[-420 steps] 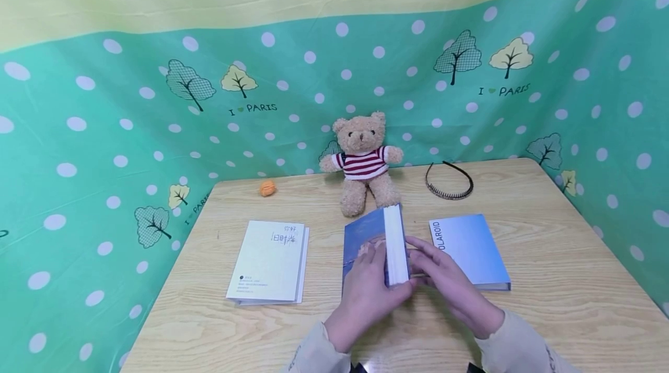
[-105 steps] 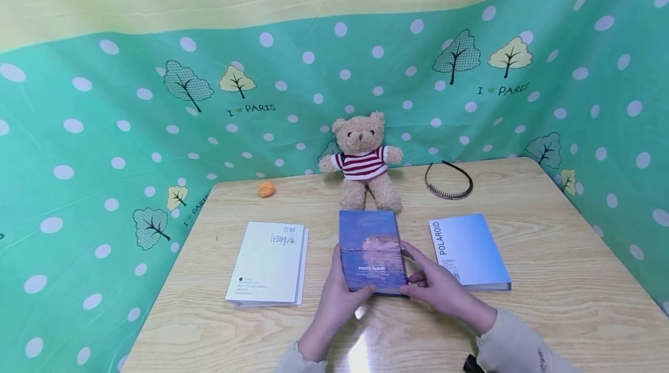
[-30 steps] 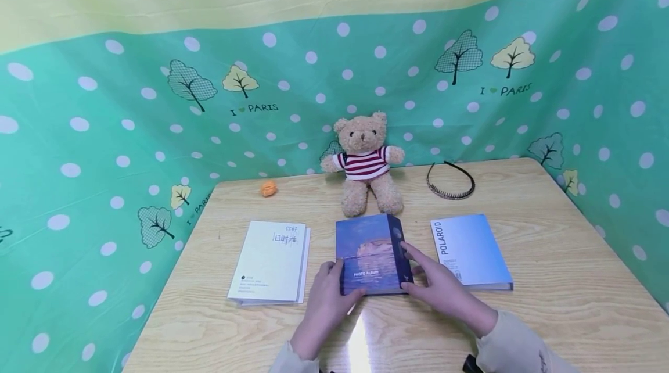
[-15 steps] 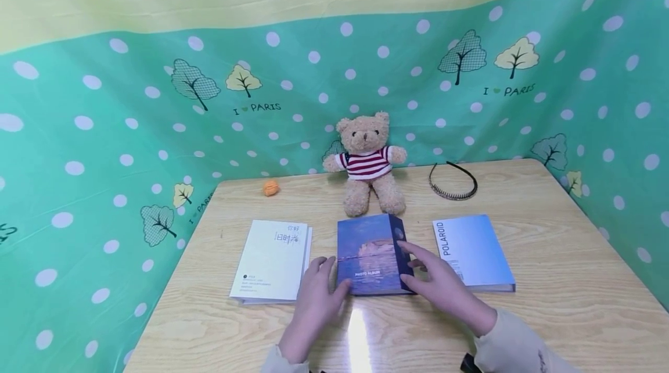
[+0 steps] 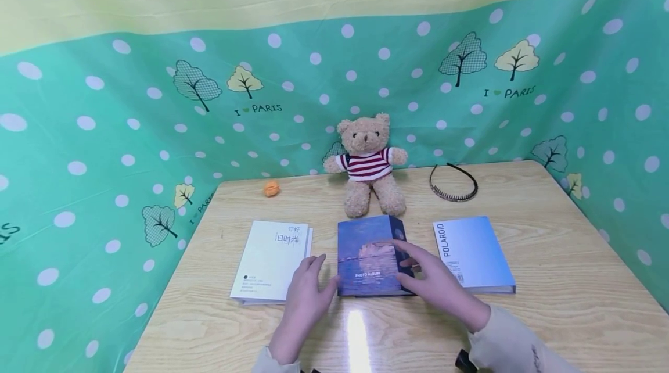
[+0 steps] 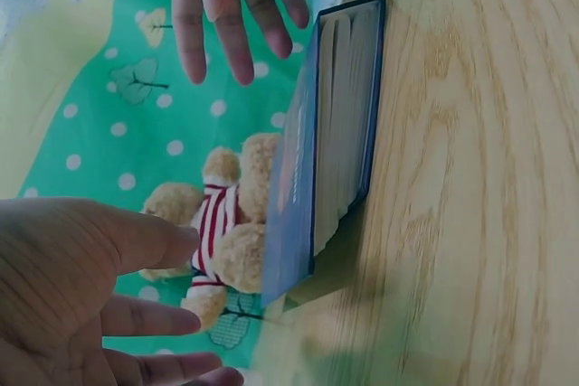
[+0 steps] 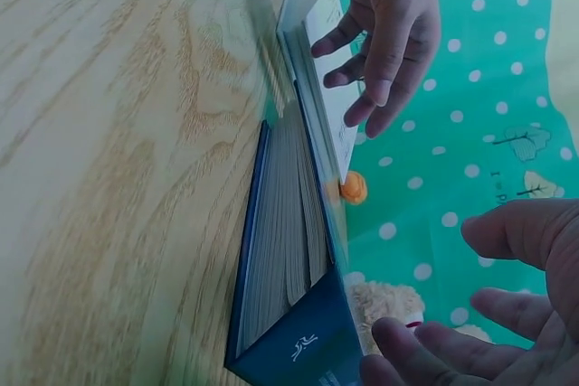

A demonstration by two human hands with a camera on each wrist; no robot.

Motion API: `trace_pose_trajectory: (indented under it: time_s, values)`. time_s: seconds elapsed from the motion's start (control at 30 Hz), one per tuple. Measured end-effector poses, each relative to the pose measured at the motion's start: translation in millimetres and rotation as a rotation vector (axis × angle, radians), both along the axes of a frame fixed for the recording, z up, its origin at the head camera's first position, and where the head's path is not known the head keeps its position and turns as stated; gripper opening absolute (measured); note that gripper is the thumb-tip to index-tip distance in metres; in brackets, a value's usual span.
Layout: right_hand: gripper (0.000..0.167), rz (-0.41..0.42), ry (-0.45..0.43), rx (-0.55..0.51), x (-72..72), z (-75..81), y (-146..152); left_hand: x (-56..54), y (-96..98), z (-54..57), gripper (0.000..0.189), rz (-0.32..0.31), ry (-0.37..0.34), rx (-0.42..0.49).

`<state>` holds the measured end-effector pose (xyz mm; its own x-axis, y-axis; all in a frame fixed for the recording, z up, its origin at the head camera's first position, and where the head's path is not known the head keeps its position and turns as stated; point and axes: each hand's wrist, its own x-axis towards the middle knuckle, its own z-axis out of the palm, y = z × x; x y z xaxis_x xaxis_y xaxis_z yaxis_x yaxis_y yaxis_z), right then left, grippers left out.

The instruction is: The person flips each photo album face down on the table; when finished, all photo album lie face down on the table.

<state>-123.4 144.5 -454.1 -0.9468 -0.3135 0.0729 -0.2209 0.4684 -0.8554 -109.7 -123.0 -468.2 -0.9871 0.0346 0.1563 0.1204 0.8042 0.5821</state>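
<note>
A blue photo album (image 5: 363, 268) with a pink seaside picture lies on the table, cover up, its dark spine facing right. Past the album's left side hovers my left hand (image 5: 307, 294), fingers spread and holding nothing. My right hand (image 5: 436, 280) is by the spine, its fingers relaxed and overlapping the album's right edge in the head view. In the right wrist view, a gap shows between those fingers (image 7: 507, 314) and the album (image 7: 289, 223). Page edges show along the near side in the left wrist view, where the album (image 6: 339, 124) rests on the wood.
A white album (image 5: 272, 262) lies left of my left hand, and a pale blue Polaroid album (image 5: 478, 254) lies right. A teddy bear (image 5: 368, 167) in a striped shirt sits behind, between a small orange object (image 5: 271, 189) and a black headband (image 5: 453, 184).
The photo album was gripped on its side, then turned cover up and set down between both hands. My left hand has since let go and moved left; the right hand's fingers have come off the spine.
</note>
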Motion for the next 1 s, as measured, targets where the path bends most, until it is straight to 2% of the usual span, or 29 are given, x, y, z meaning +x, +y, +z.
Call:
trace_pose_trajectory:
  time_s: [0.3, 0.63, 0.77, 1.0]
  values:
    - [0.063, 0.070, -0.028, -0.043, -5.4, 3.9, -5, -0.3, -7.5, -1.4, 0.056, 0.000, 0.074, -0.029]
    - [0.064, 0.156, -0.072, -0.092, -10.8, 1.4, -13, 1.2, -18.2, -1.1, 0.052, 0.060, 0.126, -0.044]
    - [0.066, 0.191, -0.095, -0.106, -13.0, 1.2, -18, 1.3, -24.3, -0.5, 0.052, 0.066, 0.139, -0.048]
    - [0.068, 0.239, -0.084, -0.134, -17.2, 0.6, -29, 0.9, -37.7, -1.1, 0.054, 0.065, 0.206, -0.068]
